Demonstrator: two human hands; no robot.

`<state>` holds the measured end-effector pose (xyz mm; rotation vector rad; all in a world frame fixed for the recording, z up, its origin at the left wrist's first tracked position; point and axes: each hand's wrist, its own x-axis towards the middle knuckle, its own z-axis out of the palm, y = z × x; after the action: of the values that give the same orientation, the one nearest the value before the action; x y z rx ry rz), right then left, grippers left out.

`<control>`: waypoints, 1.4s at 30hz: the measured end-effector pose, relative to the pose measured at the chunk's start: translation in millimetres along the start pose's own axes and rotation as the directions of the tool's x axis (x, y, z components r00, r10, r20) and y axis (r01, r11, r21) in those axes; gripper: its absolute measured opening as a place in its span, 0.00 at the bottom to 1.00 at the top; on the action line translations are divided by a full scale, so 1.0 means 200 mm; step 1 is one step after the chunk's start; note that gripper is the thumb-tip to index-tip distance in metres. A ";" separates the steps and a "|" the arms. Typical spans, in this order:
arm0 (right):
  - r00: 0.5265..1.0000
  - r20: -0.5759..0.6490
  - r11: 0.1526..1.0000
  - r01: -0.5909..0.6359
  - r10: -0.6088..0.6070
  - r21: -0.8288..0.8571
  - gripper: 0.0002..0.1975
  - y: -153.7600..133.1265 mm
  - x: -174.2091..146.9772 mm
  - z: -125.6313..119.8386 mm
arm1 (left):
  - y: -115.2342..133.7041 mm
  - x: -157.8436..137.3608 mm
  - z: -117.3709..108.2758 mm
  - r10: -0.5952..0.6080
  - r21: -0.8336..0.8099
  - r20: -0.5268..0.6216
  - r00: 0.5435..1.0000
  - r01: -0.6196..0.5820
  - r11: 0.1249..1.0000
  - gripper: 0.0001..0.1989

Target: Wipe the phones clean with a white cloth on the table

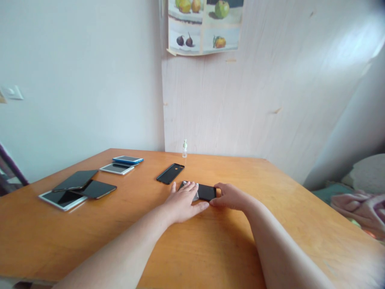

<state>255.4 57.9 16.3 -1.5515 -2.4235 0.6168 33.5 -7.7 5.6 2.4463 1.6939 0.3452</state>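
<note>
While both hands close on it, the flat black rectangular phone (pixel 206 192) lies mid-table, long axis nine-to-three. The left hand (pixel 183 202) presses flat, fingers spread, over its nine o'clock end. The right hand (pixel 230 196) pinches the three o'clock end, curled.

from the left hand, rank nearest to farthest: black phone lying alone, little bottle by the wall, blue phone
1. black phone, just beyond the left hand, slightly left
2. little bottle, farther back by the wall
3. blue phone, far left, stacked on another device
</note>
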 end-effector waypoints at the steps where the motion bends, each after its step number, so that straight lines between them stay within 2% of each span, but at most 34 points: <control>1: 1.000 -0.001 1.000 -0.003 0.003 -0.001 0.32 0.00 0.00 0.00 | 0.02 -0.01 0.00 0.054 -0.014 0.018 0.998 -0.053 0.998 0.44; 4: 1.000 -0.001 1.000 -0.014 0.014 -0.009 0.31 -0.01 0.00 0.00 | 0.06 -0.03 -0.01 0.179 -0.060 0.058 0.982 -0.176 0.983 0.42; 6: 1.000 -0.003 1.000 -0.018 0.018 -0.011 0.30 -0.01 0.00 0.00 | 0.06 -0.03 -0.01 0.190 -0.071 0.063 0.980 -0.186 0.980 0.41; 8: 1.000 -0.004 1.000 -0.012 0.012 -0.004 0.29 -0.01 -0.01 0.00 | 0.04 -0.01 -0.01 0.133 -0.056 0.042 0.990 -0.131 0.990 0.39; 12: 1.000 0.002 1.000 -0.003 0.003 0.010 0.30 -0.01 -0.01 -0.01 | -0.02 0.02 0.00 -0.058 0.001 -0.029 0.998 0.058 0.998 0.39; 14: 1.000 0.005 1.000 -0.002 0.002 0.010 0.30 -0.01 -0.01 -0.01 | -0.03 0.02 0.01 -0.087 0.012 -0.042 0.995 0.087 0.996 0.41; 16: 1.000 0.002 1.000 0.003 -0.003 0.006 0.31 0.00 0.00 0.00 | -0.02 0.01 0.01 -0.047 0.007 -0.030 0.998 0.048 0.999 0.42; 20: 1.000 -0.008 1.000 0.011 -0.011 0.008 0.30 0.00 0.00 0.00 | 0.04 -0.02 0.00 0.120 -0.025 0.025 0.992 -0.119 0.993 0.42; 22: 1.000 -0.004 1.000 0.006 -0.006 0.010 0.29 0.00 0.00 0.00 | 0.05 -0.02 -0.01 0.153 -0.022 0.034 0.988 -0.153 0.988 0.41; 24: 1.000 -0.005 1.000 0.008 -0.008 0.004 0.30 0.00 -0.01 0.00 | 0.04 -0.01 -0.01 0.107 0.002 0.020 0.994 -0.107 0.994 0.40; 28: 1.000 0.003 1.000 0.004 -0.004 0.000 0.32 0.00 0.00 0.00 | -0.02 0.02 -0.01 -0.064 0.045 -0.025 0.998 0.065 0.997 0.40; 30: 1.000 0.008 1.000 -0.001 0.001 0.003 0.31 -0.01 0.00 -0.01 | -0.02 0.02 -0.01 -0.081 0.048 -0.025 0.996 0.082 0.996 0.41; 32: 1.000 0.009 1.000 0.000 0.000 0.005 0.31 -0.01 0.00 -0.01 | -0.01 0.01 -0.01 -0.028 0.036 -0.009 1.000 0.028 0.999 0.42; 36: 1.000 0.000 1.000 0.002 -0.002 -0.004 0.30 -0.01 -0.01 -0.01 | 0.05 -0.02 0.00 0.171 -0.021 0.035 0.985 -0.170 0.985 0.41; 38: 1.000 0.000 1.000 -0.003 0.003 -0.012 0.29 -0.01 -0.01 -0.01 | 0.06 -0.03 0.00 0.202 -0.031 0.036 0.979 -0.201 0.979 0.40; 40: 1.000 0.004 1.000 -0.009 0.009 -0.014 0.29 -0.01 -0.01 -0.01 | 0.05 -0.01 0.01 0.149 -0.017 0.022 0.989 -0.149 0.989 0.39; 42: 1.000 0.005 1.000 -0.006 0.006 -0.010 0.30 -0.01 -0.01 -0.01 | 0.02 0.00 0.01 0.044 0.007 -0.003 0.999 -0.044 0.999 0.39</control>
<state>254.7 56.2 18.5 -1.5640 -2.4295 0.6113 38.2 -9.2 5.6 2.4921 1.6476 0.3488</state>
